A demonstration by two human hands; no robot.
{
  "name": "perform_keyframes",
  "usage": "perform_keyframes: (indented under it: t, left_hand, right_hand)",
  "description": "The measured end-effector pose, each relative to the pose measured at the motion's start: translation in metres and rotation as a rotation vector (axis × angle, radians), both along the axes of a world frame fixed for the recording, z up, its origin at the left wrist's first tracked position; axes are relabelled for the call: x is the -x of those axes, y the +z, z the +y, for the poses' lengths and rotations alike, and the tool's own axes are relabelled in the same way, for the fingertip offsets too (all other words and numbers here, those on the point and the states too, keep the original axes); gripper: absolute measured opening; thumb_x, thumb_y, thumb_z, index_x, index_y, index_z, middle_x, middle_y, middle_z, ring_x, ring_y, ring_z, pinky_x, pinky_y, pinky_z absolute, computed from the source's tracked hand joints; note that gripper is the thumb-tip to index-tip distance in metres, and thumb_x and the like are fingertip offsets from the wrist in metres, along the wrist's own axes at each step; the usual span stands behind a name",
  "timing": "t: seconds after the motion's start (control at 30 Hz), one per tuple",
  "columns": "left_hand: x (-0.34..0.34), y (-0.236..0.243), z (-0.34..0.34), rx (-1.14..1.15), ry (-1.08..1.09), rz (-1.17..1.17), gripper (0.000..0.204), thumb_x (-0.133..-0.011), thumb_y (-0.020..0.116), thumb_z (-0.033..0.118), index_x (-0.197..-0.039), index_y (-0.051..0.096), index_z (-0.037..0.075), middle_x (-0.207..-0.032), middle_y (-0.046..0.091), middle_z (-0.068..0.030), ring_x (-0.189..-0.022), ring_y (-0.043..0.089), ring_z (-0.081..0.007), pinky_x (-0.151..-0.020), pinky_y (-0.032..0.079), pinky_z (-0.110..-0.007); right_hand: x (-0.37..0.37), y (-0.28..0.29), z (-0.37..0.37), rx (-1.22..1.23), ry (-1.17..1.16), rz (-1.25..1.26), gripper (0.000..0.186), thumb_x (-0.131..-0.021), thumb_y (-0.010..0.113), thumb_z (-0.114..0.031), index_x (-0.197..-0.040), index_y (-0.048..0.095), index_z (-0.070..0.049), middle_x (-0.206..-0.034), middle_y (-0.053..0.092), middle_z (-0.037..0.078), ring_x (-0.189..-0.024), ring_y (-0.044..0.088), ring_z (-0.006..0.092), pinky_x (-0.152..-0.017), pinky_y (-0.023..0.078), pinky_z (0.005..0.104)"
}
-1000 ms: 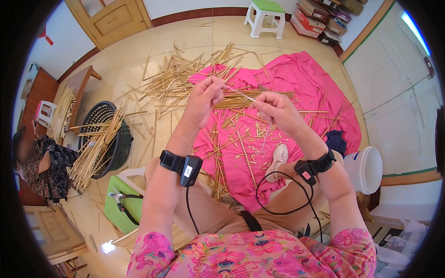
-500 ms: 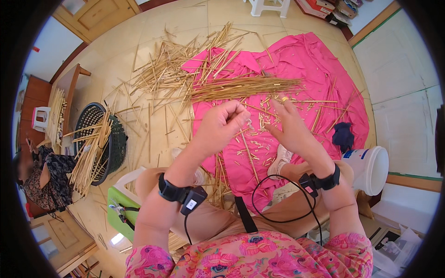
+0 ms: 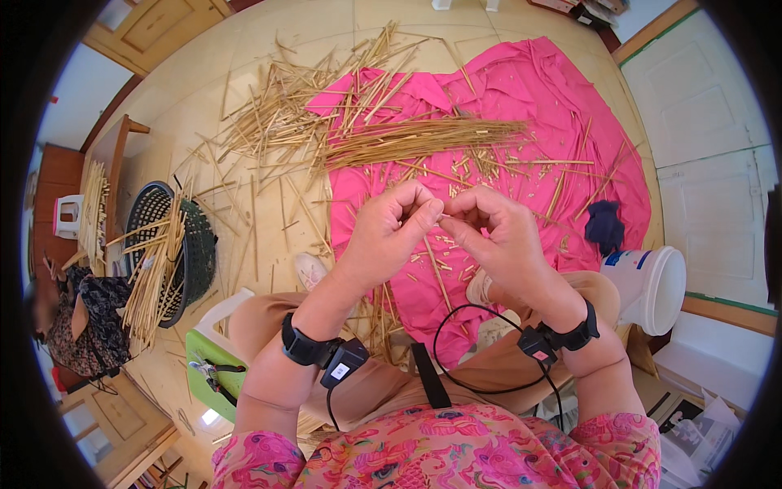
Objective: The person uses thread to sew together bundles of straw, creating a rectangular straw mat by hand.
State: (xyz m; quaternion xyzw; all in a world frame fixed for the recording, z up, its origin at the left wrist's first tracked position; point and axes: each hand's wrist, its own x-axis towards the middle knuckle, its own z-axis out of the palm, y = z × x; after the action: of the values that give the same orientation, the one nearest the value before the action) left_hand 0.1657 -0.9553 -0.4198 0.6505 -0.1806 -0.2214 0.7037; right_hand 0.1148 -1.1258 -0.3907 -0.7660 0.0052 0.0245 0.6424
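Fragment of white string (image 3: 443, 217), mostly hidden, between the fingertips of both hands, above the pink cloth (image 3: 538, 98). The left hand (image 3: 389, 231) pinches it between thumb and curled fingers; the right hand (image 3: 498, 235) meets it, fingers bent, its exact grip unclear. Beyond the hands, a bundle of straws (image 3: 423, 143) lies across the cloth. Outward: left, a dark basket (image 3: 201, 253) holding straws; right, a white bucket (image 3: 652, 289), tilted.
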Motion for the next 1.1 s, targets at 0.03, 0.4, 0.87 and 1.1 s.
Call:
perform_keyframes:
  t: [0.03, 0.4, 0.87, 1.1]
  left_hand:
    - [0.0, 0.001, -0.001, 0.012, -0.001, 0.022, 0.016, -0.095, 0.057, 0.017, -0.085, 0.058, 0.004, -0.07, 0.048, 0.0057, -0.062, 0.039, -0.002, -0.054, 0.033, -0.021]
    - [0.004, -0.006, -0.009, 0.204, -0.009, 0.307, 0.034, -0.099, 0.051, 0.034, -0.082, 0.057, 0.005, -0.067, 0.047, 0.0045, -0.058, 0.036, -0.0039, -0.054, 0.03, -0.021]
    - [0.002, -0.006, -0.018, 0.103, -0.03, 0.375, 0.029, -0.093, 0.058, 0.012, -0.121, 0.057, 0.003, -0.073, 0.049, 0.01, -0.062, 0.038, 0.0004, -0.055, 0.03, -0.018]
    - [0.006, -0.003, -0.02, 0.026, -0.084, 0.362, 0.028, -0.097, 0.054, 0.023, -0.111, 0.064, 0.001, -0.063, 0.04, 0.0096, -0.055, 0.033, -0.002, -0.05, 0.026, -0.02]
  right_hand:
    - [0.0, 0.001, -0.001, -0.005, -0.016, 0.005, 0.006, -0.085, 0.067, -0.001, -0.09, 0.064, 0.001, -0.08, 0.062, 0.002, -0.072, 0.058, 0.0061, -0.061, 0.048, 0.0226]
    - [0.002, -0.002, -0.009, 0.124, -0.034, -0.156, 0.003, -0.085, 0.066, 0.0, -0.087, 0.063, 0.001, -0.078, 0.06, 0.003, -0.068, 0.056, 0.008, -0.059, 0.045, 0.0222]
    - [-0.009, 0.003, -0.035, -1.035, -0.075, 0.16, 0.006, -0.094, 0.056, -0.007, -0.088, 0.056, -0.007, -0.079, 0.051, 0.001, -0.066, 0.044, 0.0071, -0.06, 0.038, 0.0232]
    - [-0.007, 0.003, -0.031, -1.113, -0.014, 0.195, 0.007, -0.094, 0.055, -0.008, -0.088, 0.055, -0.007, -0.078, 0.051, 0.001, -0.063, 0.04, 0.0063, -0.057, 0.035, 0.0219]
